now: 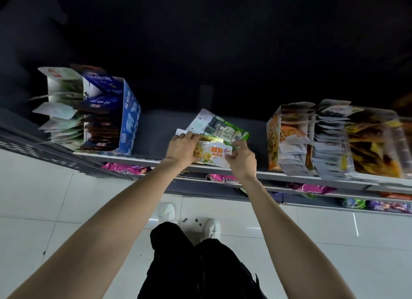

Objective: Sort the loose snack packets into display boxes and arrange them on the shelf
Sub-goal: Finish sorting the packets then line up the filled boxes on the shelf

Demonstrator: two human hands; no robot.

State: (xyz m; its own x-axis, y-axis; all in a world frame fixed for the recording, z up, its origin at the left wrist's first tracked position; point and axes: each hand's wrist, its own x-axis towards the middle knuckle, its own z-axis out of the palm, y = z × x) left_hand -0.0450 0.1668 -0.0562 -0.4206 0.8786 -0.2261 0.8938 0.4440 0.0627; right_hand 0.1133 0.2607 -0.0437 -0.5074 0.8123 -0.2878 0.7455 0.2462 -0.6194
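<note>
A white and orange display box [213, 154] with yellow snack pictures lies on the grey shelf [153, 129], at its front edge in the middle. My left hand [181, 148] grips its left side and my right hand [240, 158] grips its right end. Behind the box lie loose green and white snack packets [225, 129]. A blue display box [124, 118] full of dark packets stands at the left, beside a white box of pale green packets [62, 111]. At the right stand an orange display box [275, 138] and rows of packets [330, 147].
Lower shelves below hold pink and purple packets [127, 168]. The space behind the shelf is dark. White floor tiles [44, 200] lie under me, with my white shoes [210, 228] and dark trousers in view.
</note>
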